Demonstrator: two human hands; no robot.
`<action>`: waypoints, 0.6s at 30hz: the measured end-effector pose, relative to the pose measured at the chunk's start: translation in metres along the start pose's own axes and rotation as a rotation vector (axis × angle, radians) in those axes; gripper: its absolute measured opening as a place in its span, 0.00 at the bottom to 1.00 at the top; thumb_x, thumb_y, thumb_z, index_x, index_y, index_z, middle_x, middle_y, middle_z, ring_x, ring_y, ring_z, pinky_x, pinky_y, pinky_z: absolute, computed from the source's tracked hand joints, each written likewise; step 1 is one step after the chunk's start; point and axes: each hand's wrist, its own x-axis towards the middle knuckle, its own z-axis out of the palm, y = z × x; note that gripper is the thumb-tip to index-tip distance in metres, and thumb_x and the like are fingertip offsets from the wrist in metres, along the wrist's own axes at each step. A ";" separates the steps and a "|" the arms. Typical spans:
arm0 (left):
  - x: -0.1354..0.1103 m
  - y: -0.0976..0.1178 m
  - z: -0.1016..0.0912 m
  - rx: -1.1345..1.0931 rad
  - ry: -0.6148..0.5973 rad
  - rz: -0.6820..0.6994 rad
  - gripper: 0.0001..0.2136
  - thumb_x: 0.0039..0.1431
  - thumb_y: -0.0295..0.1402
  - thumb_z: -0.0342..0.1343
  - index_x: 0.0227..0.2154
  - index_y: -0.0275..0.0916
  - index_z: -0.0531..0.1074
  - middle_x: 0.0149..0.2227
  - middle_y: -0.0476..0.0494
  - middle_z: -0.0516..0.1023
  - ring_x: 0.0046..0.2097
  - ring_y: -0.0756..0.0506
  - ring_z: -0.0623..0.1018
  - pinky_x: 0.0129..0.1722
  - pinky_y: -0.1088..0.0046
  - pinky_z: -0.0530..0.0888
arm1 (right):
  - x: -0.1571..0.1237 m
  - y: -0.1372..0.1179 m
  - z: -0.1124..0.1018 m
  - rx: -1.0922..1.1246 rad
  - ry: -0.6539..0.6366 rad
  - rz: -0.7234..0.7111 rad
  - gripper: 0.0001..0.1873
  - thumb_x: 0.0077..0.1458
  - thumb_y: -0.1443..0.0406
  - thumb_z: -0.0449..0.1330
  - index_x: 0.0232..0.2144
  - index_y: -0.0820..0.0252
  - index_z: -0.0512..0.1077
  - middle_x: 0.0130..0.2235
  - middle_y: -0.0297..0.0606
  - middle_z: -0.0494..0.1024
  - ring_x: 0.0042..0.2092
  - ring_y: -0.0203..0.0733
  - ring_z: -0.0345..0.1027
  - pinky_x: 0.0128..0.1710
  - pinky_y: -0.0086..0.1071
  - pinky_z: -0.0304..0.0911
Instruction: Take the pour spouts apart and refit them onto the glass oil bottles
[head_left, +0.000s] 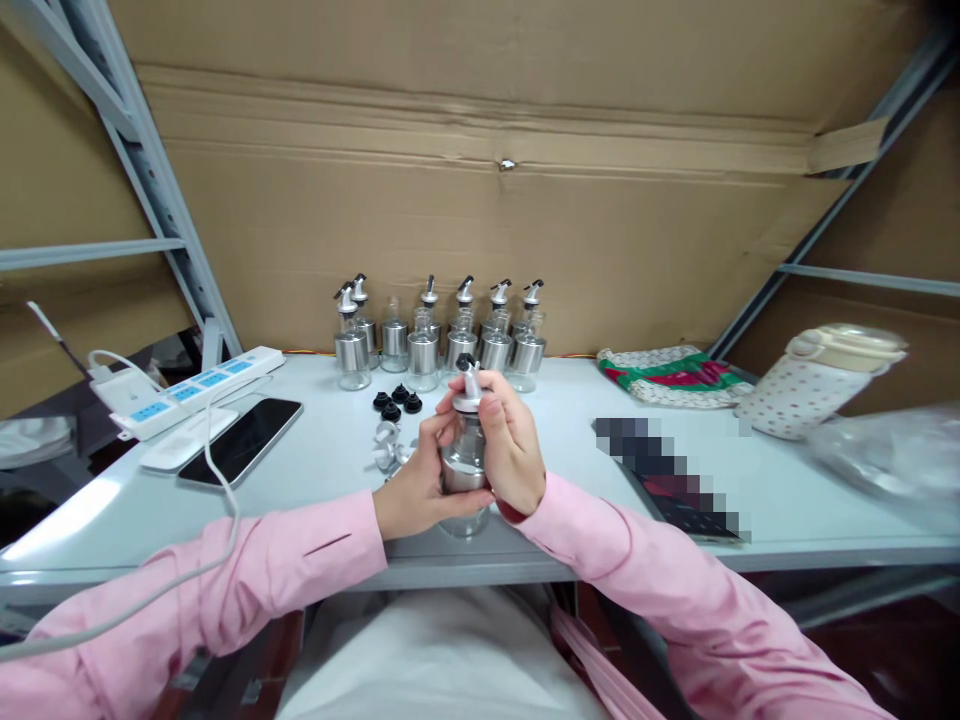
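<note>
My left grip [418, 485] is round the bottle [463, 468], right grip [516, 440] pinching the spout [470, 388]. Guessing I'm seating it, so next calls for steady pressure.

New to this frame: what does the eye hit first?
Probably the clear, metal-banded bottle at the front center of the table, held between the left hand around its body and the right hand near its spout. Next, the cluster of similar bottles along the back, some with pour spouts, some without. Then the spotted tumbler at far right.
</note>
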 end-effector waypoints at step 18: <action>0.004 0.019 -0.003 -0.062 0.005 -0.037 0.39 0.54 0.41 0.58 0.60 0.48 0.38 0.61 0.36 0.55 0.60 0.38 0.62 0.59 0.57 0.60 | 0.020 -0.015 -0.008 0.202 0.162 -0.040 0.18 0.58 0.46 0.44 0.42 0.48 0.58 0.38 0.32 0.72 0.27 0.32 0.72 0.23 0.27 0.68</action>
